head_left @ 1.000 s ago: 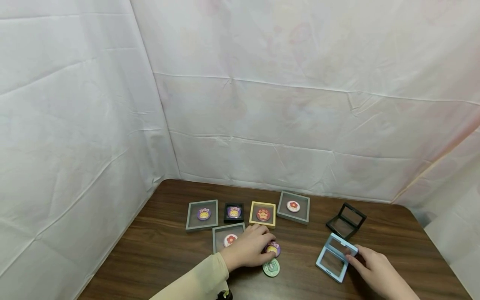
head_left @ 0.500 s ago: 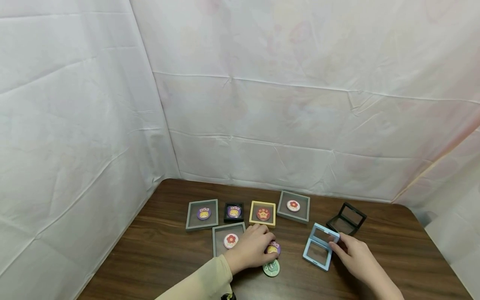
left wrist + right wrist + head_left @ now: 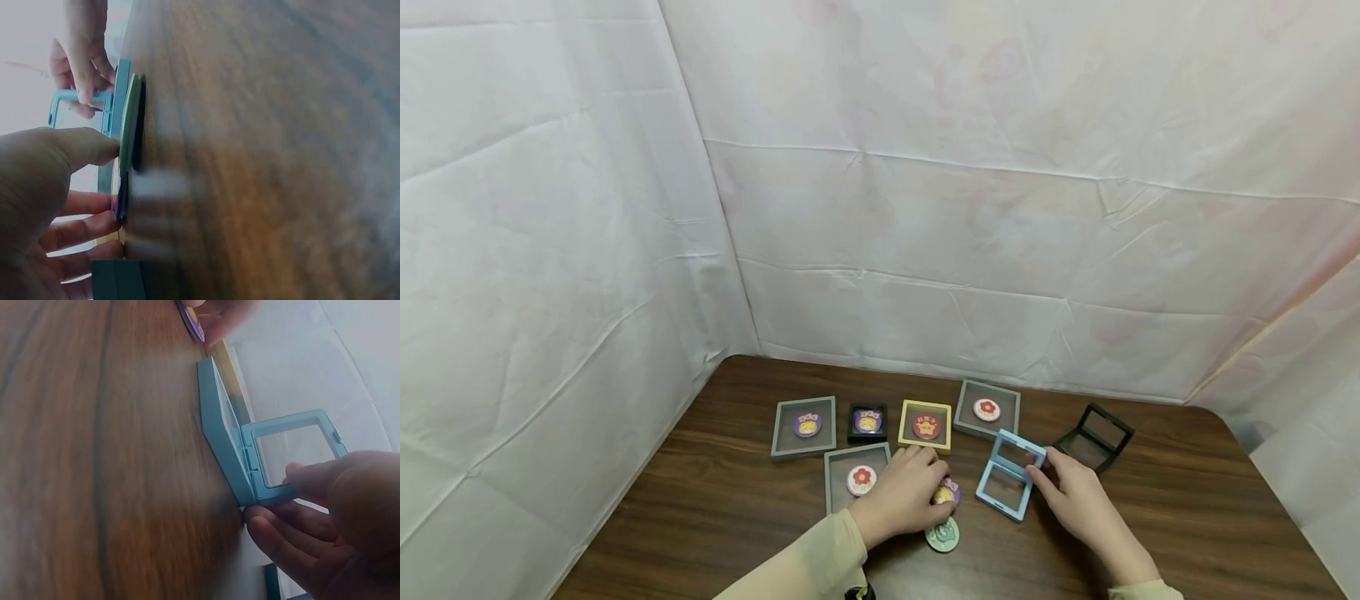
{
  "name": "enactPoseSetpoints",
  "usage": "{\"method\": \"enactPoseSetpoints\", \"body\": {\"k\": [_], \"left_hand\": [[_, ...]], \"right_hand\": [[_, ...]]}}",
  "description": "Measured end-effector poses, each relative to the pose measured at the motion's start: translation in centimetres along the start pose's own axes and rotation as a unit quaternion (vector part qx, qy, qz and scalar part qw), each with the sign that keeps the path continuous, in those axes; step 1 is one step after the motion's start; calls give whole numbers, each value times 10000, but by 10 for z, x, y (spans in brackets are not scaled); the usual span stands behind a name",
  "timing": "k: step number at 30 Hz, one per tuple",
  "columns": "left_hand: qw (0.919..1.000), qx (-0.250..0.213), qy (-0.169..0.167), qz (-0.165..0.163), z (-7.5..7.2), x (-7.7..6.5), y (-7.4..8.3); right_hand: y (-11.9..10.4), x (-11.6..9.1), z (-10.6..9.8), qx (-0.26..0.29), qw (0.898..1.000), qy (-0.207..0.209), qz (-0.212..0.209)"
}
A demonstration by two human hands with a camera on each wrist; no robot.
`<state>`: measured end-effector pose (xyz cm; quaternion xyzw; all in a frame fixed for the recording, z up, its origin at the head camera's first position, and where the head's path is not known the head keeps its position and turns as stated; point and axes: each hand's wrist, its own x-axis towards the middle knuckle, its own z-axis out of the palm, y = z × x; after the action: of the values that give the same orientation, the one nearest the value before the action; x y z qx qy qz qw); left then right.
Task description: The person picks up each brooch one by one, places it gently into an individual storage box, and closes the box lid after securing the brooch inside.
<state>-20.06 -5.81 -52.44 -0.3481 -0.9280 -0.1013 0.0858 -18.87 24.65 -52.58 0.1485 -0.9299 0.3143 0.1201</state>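
Observation:
My left hand [image 3: 904, 493] lies over the round button badges in the middle of the table. Its curled fingers and thumb are around a purple badge [image 3: 946, 492] with a yellow character, partly hidden by the hand. The thumb touches a green badge [image 3: 129, 122], which slightly overlaps the purple one. My right hand [image 3: 1073, 490] pinches one half of a light blue square display case [image 3: 215, 425] between thumb and fingers. This case is hinged open, with clear film in both halves and no badge inside. Its lower half is on or just above the table, right of the badges.
Grey cases [image 3: 803, 457], a small black case [image 3: 867, 440] and a yellow case [image 3: 904, 427], each with a badge inside, stand toward the back. An opened black case [image 3: 1105, 446] sits behind my right hand. White cloth [image 3: 925, 333] hangs beyond the table's back edge.
My right hand has moved the opened blue case leftward and slightly back, closer to the badges and the rear grey case. My left hand has stayed in place on the badges.

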Motion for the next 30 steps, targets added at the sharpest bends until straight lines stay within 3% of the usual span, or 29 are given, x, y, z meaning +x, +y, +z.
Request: {"method": "enactPoseSetpoints", "body": {"k": [4, 8, 16, 24, 30], "left_hand": [[9999, -25, -106, -14, -1, 4, -1], [9989, -192, -424, -65, -5, 8, -4], [9933, -652, -955, 25, -18, 14, -13], [9883, -1052, -1094, -133, -14, 14, -23], [9857, -1278, -1071, -262, -10, 9, -26]], "right_hand": [[0, 3, 5, -23, 10000, 86, -6], [-1, 7, 10, 104, 9997, 213, 45], [-1, 9, 17, 399, 9977, 282, 480], [4, 11, 26, 919, 9934, 386, 573], [6, 10, 32, 1285, 9862, 274, 1010]]}}
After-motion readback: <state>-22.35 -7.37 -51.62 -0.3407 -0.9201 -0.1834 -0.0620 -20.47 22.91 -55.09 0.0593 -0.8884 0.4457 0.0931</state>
